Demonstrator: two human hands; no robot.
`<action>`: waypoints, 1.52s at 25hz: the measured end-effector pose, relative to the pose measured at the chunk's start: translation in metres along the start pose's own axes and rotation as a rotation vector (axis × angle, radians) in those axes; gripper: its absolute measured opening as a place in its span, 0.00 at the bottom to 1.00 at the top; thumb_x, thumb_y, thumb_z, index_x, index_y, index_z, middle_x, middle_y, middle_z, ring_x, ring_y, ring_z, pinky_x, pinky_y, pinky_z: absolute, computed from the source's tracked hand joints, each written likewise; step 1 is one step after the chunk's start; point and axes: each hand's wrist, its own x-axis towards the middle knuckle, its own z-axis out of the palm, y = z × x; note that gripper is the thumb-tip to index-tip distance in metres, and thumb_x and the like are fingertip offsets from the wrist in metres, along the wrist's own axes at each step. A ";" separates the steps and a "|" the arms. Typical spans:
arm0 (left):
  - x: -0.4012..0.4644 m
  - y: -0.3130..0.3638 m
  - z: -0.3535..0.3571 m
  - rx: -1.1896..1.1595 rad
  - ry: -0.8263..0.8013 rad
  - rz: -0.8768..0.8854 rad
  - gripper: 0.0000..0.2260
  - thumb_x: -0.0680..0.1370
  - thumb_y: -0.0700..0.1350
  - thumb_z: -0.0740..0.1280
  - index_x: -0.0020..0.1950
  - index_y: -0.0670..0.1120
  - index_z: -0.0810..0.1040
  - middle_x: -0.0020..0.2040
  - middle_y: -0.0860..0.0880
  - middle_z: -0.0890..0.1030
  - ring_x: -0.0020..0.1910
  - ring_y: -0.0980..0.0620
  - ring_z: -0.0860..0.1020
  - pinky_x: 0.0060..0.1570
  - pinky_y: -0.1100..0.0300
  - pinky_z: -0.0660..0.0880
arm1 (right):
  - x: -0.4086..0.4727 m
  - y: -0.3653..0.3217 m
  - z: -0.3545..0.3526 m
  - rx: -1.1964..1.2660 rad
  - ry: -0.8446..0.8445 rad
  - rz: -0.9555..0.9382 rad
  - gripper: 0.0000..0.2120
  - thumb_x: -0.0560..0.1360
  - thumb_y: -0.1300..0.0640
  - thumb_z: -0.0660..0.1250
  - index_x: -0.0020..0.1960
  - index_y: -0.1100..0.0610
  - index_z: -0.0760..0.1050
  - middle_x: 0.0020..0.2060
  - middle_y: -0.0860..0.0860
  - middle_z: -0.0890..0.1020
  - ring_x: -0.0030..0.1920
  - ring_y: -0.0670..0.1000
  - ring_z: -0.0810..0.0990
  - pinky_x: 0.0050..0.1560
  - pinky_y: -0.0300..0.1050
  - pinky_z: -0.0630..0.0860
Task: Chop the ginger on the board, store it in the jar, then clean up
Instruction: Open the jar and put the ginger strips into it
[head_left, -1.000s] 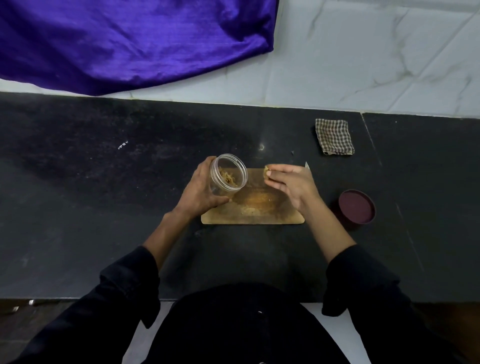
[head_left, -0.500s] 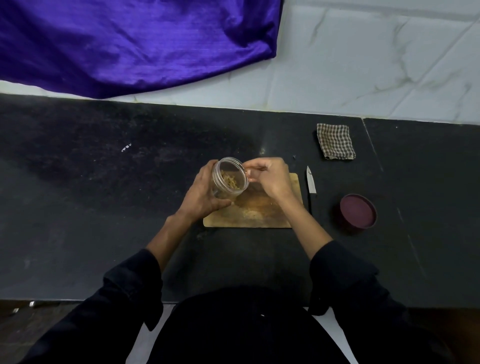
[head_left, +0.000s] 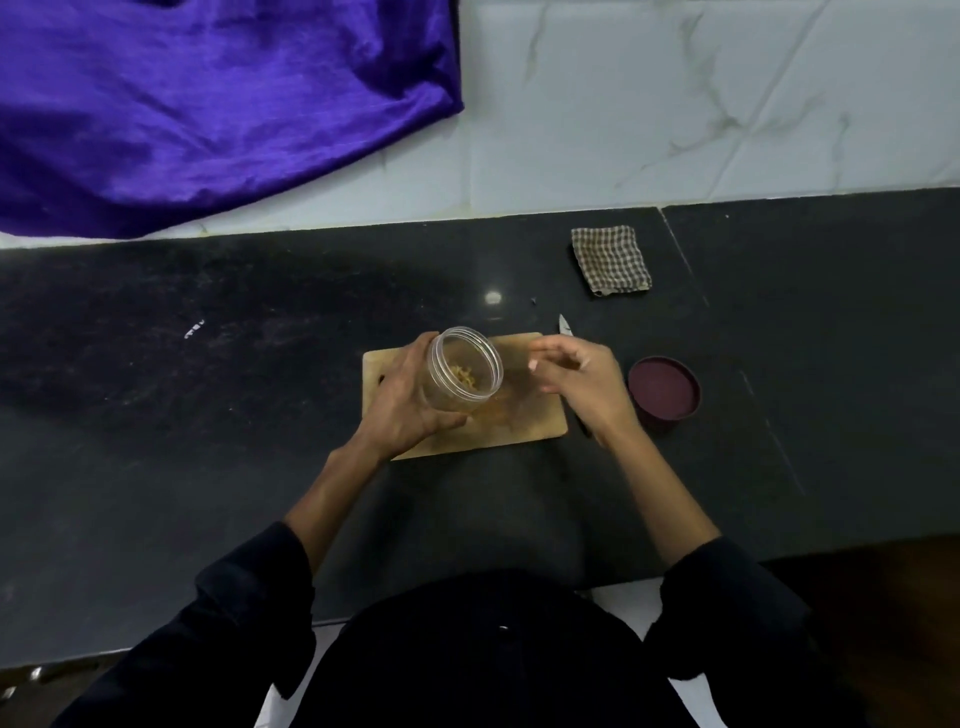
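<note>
On the dark tabletop (head_left: 208, 415), the left hand (head_left: 402, 402) grips the tilted jar (head_left: 462, 371) of ginger (head_left: 464, 375) over the board (head_left: 540, 421). The right hand (head_left: 576, 384) hovers blurred, fingers loosely spread, hiding most of the knife (head_left: 564, 325).

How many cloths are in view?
2. A purple cloth hangs over the tiled wall at top left; a small checked cloth lies on the counter beyond the knife. None seems hidden.

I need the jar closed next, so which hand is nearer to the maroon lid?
Right. The right hand hangs over the board's right end, just left of the lid, not touching it. The left hand grips the jar farther left.
</note>
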 end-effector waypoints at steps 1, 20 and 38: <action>0.002 0.007 0.006 -0.003 -0.019 0.013 0.43 0.60 0.51 0.81 0.69 0.52 0.63 0.65 0.55 0.72 0.65 0.56 0.70 0.65 0.50 0.70 | -0.003 0.006 -0.016 -0.056 0.023 -0.008 0.11 0.74 0.64 0.72 0.53 0.50 0.82 0.46 0.48 0.85 0.49 0.47 0.83 0.53 0.47 0.81; 0.032 0.076 0.080 0.152 -0.102 0.079 0.42 0.60 0.50 0.81 0.70 0.48 0.64 0.65 0.51 0.71 0.64 0.54 0.69 0.64 0.56 0.68 | 0.018 0.066 -0.139 -0.910 -0.108 0.243 0.48 0.67 0.43 0.78 0.79 0.49 0.54 0.72 0.58 0.61 0.71 0.62 0.64 0.68 0.58 0.69; -0.009 0.039 -0.007 0.164 -0.050 0.058 0.46 0.61 0.50 0.80 0.73 0.48 0.60 0.67 0.49 0.66 0.65 0.51 0.67 0.63 0.52 0.70 | 0.006 -0.046 -0.030 -0.310 -0.493 0.015 0.38 0.70 0.52 0.77 0.74 0.44 0.61 0.60 0.38 0.68 0.60 0.42 0.73 0.52 0.37 0.75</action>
